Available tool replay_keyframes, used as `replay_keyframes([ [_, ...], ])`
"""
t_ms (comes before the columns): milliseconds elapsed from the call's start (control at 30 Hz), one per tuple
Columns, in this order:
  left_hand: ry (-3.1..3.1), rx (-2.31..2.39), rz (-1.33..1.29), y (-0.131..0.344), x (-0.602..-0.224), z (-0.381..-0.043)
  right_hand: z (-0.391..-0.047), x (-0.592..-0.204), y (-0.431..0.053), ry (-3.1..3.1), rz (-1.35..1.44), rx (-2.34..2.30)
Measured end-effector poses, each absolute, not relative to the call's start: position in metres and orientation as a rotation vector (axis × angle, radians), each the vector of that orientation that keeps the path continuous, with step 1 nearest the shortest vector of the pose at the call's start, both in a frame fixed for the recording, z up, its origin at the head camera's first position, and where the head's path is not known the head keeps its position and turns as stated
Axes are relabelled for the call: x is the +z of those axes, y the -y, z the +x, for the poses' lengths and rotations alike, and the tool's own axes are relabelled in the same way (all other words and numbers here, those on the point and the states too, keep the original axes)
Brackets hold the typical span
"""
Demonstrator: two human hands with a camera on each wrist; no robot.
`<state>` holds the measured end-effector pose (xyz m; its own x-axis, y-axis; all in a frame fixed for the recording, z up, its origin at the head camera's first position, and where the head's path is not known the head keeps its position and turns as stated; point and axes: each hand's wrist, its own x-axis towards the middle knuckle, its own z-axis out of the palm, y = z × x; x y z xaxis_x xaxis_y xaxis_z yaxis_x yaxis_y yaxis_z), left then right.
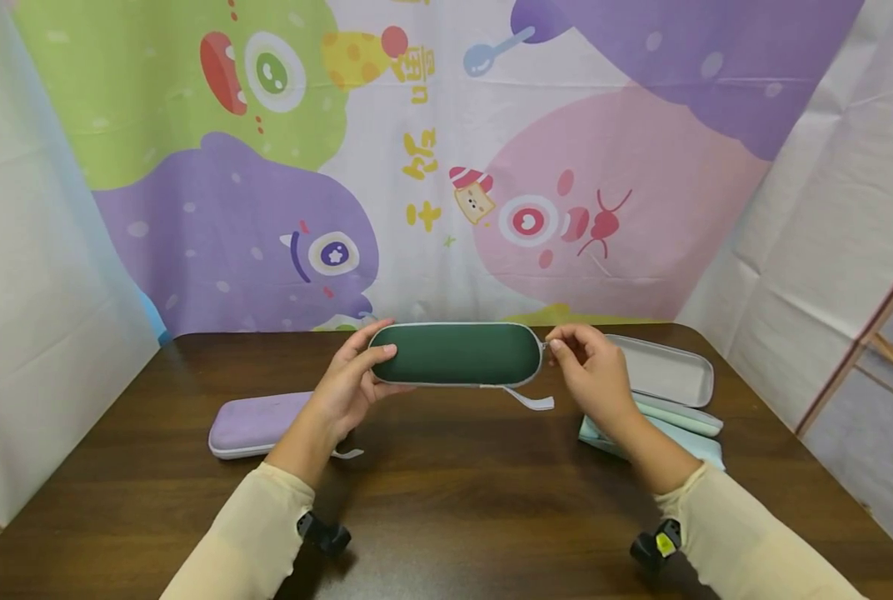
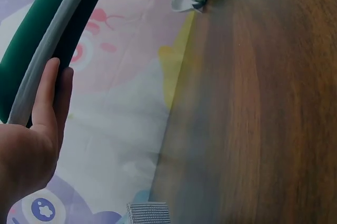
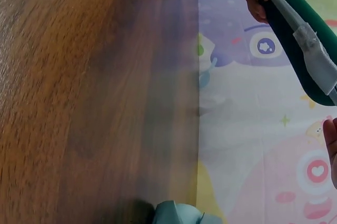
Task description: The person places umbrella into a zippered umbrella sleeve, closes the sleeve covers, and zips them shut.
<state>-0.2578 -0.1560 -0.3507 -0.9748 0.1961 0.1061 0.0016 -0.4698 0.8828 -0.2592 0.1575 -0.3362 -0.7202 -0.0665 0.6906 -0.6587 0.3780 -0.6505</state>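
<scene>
A dark green zip case (image 1: 457, 354) with rounded ends and a pale grey zipper edge is held up over the table. My left hand (image 1: 356, 367) grips its left end, thumb on the green face and fingers around the back and underside. At the right end, my right hand (image 1: 595, 373) pinches the small zipper pull (image 1: 545, 344) between thumb and fingertips. From the lower edge of the case hangs a pale strap (image 1: 531, 402). In the left wrist view, straight fingers support the case (image 2: 37, 39) along its grey zipper band. The zipper looks closed along the visible edge.
A lilac zip case (image 1: 255, 423) lies on the brown table (image 1: 446, 500) at left, partly behind my left forearm. At right are an open grey case (image 1: 664, 371) and a mint pouch (image 1: 686, 443), partly behind my right arm. A cartoon-printed curtain (image 1: 431, 275) hangs behind.
</scene>
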Motion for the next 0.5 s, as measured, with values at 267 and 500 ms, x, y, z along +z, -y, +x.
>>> replay_keyframes([
  [267,-1.569,2.634,0.303,0.1532,-0.3506,-0.2552,-0.2617,-0.3368,-0.1605,2.099,0.632,1.299],
  [500,-1.553,2.702,0.188,0.1498,-0.3497,-0.2543,-0.2627,-0.3395,-0.1622,2.116,0.667,1.222],
])
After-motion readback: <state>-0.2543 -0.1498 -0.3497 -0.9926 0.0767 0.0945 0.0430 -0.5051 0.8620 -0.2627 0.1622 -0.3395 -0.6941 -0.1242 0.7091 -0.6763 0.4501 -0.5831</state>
